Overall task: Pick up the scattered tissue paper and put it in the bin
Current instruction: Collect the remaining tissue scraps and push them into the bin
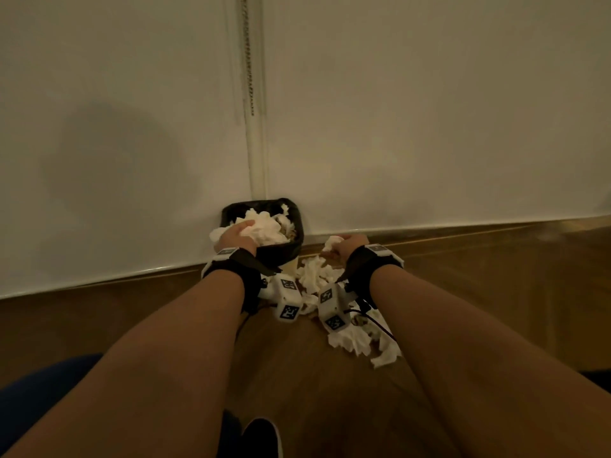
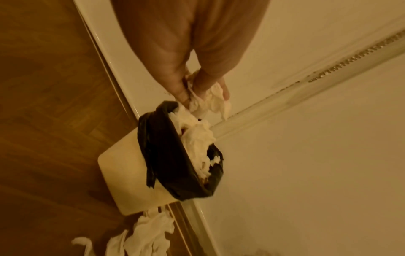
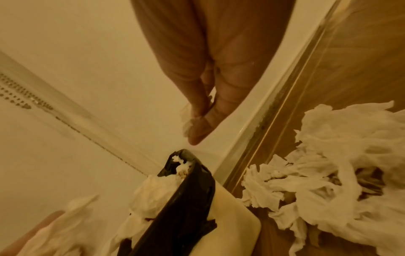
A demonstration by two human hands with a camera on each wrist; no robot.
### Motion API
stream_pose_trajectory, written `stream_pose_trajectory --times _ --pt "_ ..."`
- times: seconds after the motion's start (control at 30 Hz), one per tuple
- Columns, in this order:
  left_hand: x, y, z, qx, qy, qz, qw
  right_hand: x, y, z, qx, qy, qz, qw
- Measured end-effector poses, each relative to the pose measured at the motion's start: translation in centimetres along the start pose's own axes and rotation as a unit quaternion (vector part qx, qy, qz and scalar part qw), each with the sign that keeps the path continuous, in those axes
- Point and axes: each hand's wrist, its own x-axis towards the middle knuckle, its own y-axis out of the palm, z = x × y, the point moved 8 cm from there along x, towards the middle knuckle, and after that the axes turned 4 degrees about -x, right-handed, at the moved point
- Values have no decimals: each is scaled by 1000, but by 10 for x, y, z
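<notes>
A small cream bin (image 1: 295, 249) (image 2: 129, 173) (image 3: 236, 223) with a black liner stands against the white wall, heaped with white tissue. My left hand (image 1: 236, 238) (image 2: 197, 90) hovers over the bin's left rim and pinches a wad of tissue (image 2: 210, 102). To the right of the bin, my right hand (image 1: 350, 244) (image 3: 201, 121) grips a small crumpled tissue (image 1: 332, 243) (image 3: 186, 119) above the floor. More scattered tissue (image 1: 317, 276) (image 3: 328, 173) (image 2: 149, 232) lies on the wooden floor between the bin and my right forearm.
The white wall (image 1: 429, 110) and its baseboard run right behind the bin. A bead chain (image 1: 248, 54) hangs down a vertical seam above it. Another tissue pile (image 1: 367, 345) lies under my right wrist. A dark shoe (image 1: 261, 438) shows at the bottom.
</notes>
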Motion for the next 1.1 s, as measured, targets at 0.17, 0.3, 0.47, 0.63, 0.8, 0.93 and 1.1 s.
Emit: stream_pose_trajectory --times 0.17,0.3,0.47,0.63,0.8,0.93,1.1 --pt "31 -54 14 -28 17 -127 991 29 19 11 -32 -32 0 999" --pt "58 -72 42 -48 -16 -137 989 52 33 16 -51 -43 3 998" --pt "87 -57 46 32 -13 -79 996 71 61 33 -106 -88 -21 990" --pt "96 -15 31 207 -5 16 978 81 88 44 -146 -122 -12 982" --pt "87 22 12 372 96 31 923 73 114 51 -368 -189 1 911" --pt "83 49 26 435 82 97 892 62 149 34 -501 -265 87 819" --pt "90 61 30 472 122 133 863 77 157 16 -622 -246 108 736"
